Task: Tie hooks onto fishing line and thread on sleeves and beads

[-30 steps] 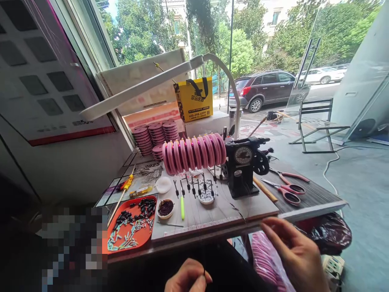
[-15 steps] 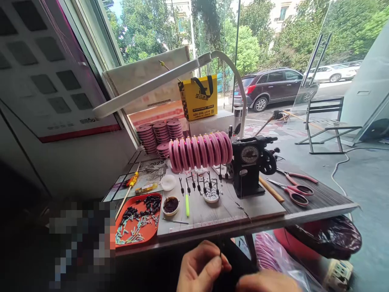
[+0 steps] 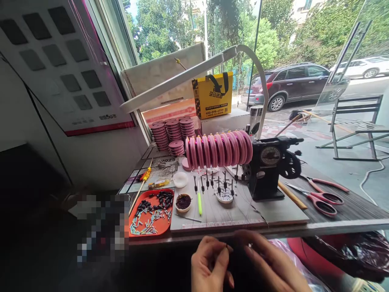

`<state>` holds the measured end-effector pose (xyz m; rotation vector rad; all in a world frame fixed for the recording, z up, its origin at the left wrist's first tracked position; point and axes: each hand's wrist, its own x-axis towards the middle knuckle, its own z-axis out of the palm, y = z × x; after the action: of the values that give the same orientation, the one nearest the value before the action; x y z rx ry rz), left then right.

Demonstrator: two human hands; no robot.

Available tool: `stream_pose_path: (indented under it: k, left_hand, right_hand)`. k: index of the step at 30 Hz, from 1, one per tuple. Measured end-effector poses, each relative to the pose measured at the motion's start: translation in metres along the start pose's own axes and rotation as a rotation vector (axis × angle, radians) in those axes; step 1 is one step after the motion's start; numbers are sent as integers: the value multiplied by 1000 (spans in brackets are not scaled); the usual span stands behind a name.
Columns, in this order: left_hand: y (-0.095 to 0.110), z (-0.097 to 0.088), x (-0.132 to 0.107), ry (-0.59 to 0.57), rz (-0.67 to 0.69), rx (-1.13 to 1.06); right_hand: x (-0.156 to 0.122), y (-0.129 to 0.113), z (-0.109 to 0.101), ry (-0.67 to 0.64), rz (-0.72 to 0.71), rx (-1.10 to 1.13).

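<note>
Low in front of the table's edge, my left hand (image 3: 210,263) is closed, thumb and index finger pinching a tiny dark piece that I cannot identify. My right hand (image 3: 273,261) is just to its right, slightly apart, with its fingertips blurred by motion. A tiny pale spot shows near those fingertips. Above and beyond both hands, a row of pink spools (image 3: 217,150) sits on the shaft of a black winding machine (image 3: 269,162) with a dial. Several small black pieces (image 3: 219,189) with forked tops hang on thin lines below the spools.
An orange tray (image 3: 165,227) of black and pale green pieces stands left. Near the middle are a dark-filled dish (image 3: 183,210), a green-handled tool (image 3: 199,202) and a bowl of white beads (image 3: 225,200). Scissors (image 3: 323,202) and pliers (image 3: 334,185) lie right. Spool stacks (image 3: 172,132) stand behind.
The view has swung left, so the table appears farther right. My right hand has risen and turned, its fingers now extending toward my left hand. My left hand keeps its pinch.
</note>
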<state>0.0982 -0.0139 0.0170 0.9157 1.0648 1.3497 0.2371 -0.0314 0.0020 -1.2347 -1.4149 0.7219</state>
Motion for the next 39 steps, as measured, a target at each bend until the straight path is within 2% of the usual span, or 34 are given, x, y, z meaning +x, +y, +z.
stream_pose_path:
  k: [5, 8, 11, 13, 16, 18, 20, 22, 24, 26, 28, 34, 39]
  left_hand:
    - [-9, -2, 7, -51, 228, 261]
    - [-4, -4, 8, -109, 274, 339]
    - [5, -2, 6, -138, 289, 370]
    - [10, 1, 3, -106, 341, 401]
    - [12, 5, -2, -14, 490, 483]
    - [11, 6, -3, 41, 540, 488]
    - [8, 7, -1, 92, 482, 383]
    - [4, 7, 2, 123, 325, 173]
    - [1, 8, 5, 100, 152, -27]
    - [1, 9, 5, 45, 33, -139]
    - [2, 10, 4, 10, -32, -189]
    - [0, 11, 3, 23, -218, -365]
    - [1, 11, 3, -30, -263, -432]
  right_hand:
    - [20, -18, -5, -109, -9, -58]
    - [20, -21, -6, -121, -14, -48]
    - [17, -20, -7, -148, 39, 34]
    - [16, -19, -5, -129, 137, 171]
    - [16, -20, 1, -43, 442, 532]
    - [19, -25, 7, -43, 610, 818]
    - [23, -31, 13, -64, 641, 1021]
    - [27, -36, 18, -33, 607, 1104]
    - [28, -38, 21, -5, 592, 1133]
    - [27, -36, 23, -15, 599, 1152]
    - [27, -34, 24, -26, 606, 1160]
    - [27, -34, 25, -9, 587, 1168]
    - [28, -37, 25, 13, 605, 1202]
